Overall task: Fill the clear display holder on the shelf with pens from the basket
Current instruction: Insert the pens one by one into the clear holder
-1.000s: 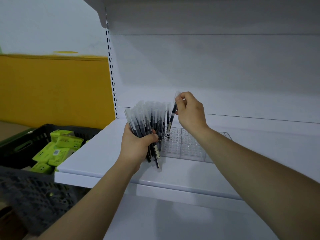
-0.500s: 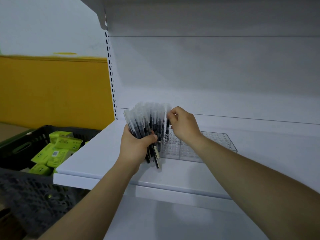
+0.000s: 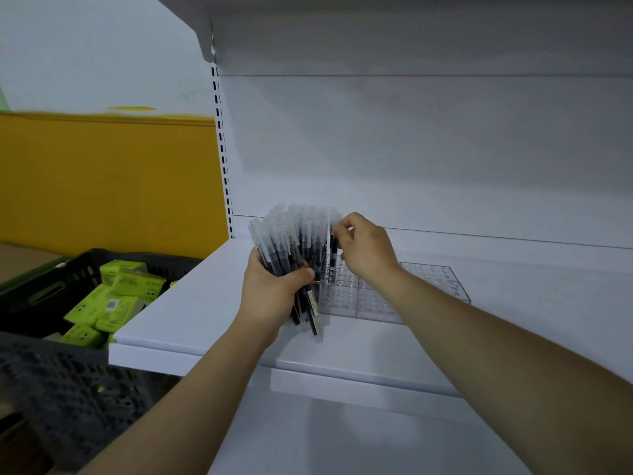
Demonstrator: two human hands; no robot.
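Note:
My left hand (image 3: 274, 289) grips a thick bundle of black pens with clear caps (image 3: 291, 241), held upright over the left end of the clear display holder (image 3: 431, 282) on the white shelf (image 3: 191, 303). My right hand (image 3: 366, 250) pinches the top of one pen (image 3: 333, 241) at the bundle's right edge, standing upright over the holder's left holes. Whether its tip sits in a hole is hidden by the bundle. The rest of the holder's grid of holes shows no pens.
A black plastic basket (image 3: 51, 371) with lime-green boxes (image 3: 113, 303) stands at the lower left, beside the shelf's edge. Behind it is a yellow wall panel (image 3: 102, 180). An upper shelf overhangs at the top, and a lower shelf (image 3: 359, 437) lies below.
My right hand has come down from above the bundle with one pen and now holds it low over the holder's left end. The left hand has kept the bundle still.

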